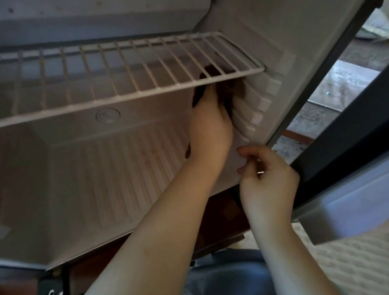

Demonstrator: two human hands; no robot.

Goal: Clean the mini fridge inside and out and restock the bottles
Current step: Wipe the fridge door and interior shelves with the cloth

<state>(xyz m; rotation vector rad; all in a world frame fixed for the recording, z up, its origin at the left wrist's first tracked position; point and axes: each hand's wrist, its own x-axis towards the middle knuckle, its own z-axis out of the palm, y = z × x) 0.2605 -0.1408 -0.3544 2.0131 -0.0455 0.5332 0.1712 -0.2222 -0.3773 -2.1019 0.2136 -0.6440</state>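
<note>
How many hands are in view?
2. The left hand holds a dark brown cloth against the white ribbed right wall, under the white wire shelf. The right hand, curled, is lower, by that wall's front edge.

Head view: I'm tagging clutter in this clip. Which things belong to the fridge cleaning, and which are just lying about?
Job: mini fridge, wire shelf, dark cloth gripped by the left hand, right hand at the wall's front edge, door.
Lying about: pale bundle on the floor beyond the door, quilted cream fabric lower right.
</note>
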